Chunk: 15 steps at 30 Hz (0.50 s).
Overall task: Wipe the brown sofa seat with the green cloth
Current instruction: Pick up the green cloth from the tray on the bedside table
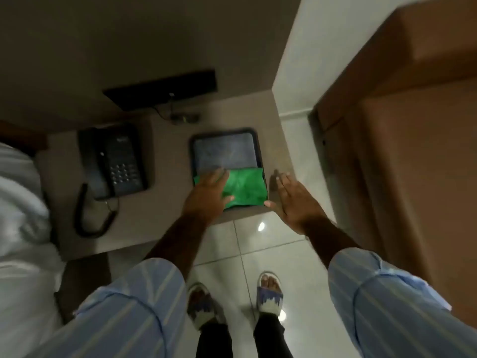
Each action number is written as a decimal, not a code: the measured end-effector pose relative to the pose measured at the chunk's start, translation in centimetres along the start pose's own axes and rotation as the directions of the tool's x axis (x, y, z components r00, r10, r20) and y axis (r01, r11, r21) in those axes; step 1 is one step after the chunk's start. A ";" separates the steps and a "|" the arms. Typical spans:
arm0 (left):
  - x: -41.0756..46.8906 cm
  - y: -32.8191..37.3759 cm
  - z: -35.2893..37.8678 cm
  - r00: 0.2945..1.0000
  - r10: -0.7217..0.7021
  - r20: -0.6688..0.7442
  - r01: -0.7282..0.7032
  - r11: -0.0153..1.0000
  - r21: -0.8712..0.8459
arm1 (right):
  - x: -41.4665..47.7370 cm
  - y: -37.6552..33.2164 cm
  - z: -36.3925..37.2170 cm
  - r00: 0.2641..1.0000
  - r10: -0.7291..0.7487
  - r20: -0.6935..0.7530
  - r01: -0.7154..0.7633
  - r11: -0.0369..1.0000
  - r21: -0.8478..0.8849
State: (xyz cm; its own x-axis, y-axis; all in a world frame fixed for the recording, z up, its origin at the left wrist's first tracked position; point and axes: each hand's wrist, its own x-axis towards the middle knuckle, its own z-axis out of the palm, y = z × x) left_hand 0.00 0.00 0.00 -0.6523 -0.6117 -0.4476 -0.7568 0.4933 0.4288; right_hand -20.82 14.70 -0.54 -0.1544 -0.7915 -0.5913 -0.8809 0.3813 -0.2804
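Green cloth (242,187) lies folded on the near end of a dark tray (254,140), which sits on a beige bedside-type tabletop (165,223). Cloth's near edge reaches abt the table's front edge.

L hand (206,196): palm down, fingers spread flat, resting on the cloth's left part; thumb lies across the cloth's near-left corner. Not clenched, fingers not curled round the fabric, so pressing/touching, not gripping. Forearm comes up from lower centre, striped light-blue sleeve (134,306) rolled back.

R hand (294,202): also palm down, open, fingers extended, holding nothing. It's just beside the tray's right rim, over the table's front-right corner; thumb tip points toward the cloth's near-right corner, near it, contact can't be told. Whether palm rests on the table or hovers: can't tell.

So cloth sits betw the two hands, under L, beside R.

Surface: far part of tray holds a grey liner. Black corded phone (113,164) to the left, well apart from tray, coiled cord looping off the front. Black flat box (162,90) w/ a thin cable against the wall behind.

Room: glossy pale floor tiles (258,254), wooden door/panel (413,151) at right, white bedding (20,215) at left edge. Person's feet in slippers (268,293) below. Frame is dim, somewhat blurred.
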 end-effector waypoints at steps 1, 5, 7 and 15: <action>1.0 -0.2 1.3 1.000 0.016 0.005 -0.016 0.998 0.060 | 0.6 0.6 1.6 1.000 0.001 0.007 -0.001 1.000 0.011; 2.9 -1.2 4.5 0.999 0.042 -0.033 -0.032 0.968 0.249 | 1.1 1.3 4.9 1.000 0.009 -0.018 -0.009 1.000 -0.022; 3.1 -1.5 5.1 0.994 0.076 -0.083 -0.046 0.948 0.316 | 1.1 1.6 5.6 1.000 -0.010 -0.029 0.009 1.000 -0.011; 2.3 4.3 -1.7 0.989 0.004 -0.149 0.040 0.956 0.291 | -3.4 3.7 0.1 0.993 0.068 -0.096 -0.055 0.990 0.128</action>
State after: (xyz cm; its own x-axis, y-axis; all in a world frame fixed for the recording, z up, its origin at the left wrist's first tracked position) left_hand -4.66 -0.30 2.17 -0.6416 -0.6954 -0.3237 -0.7618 0.6267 0.1639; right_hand -23.47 18.82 0.32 -0.2558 -0.8061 -0.5337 -0.8066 0.4823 -0.3419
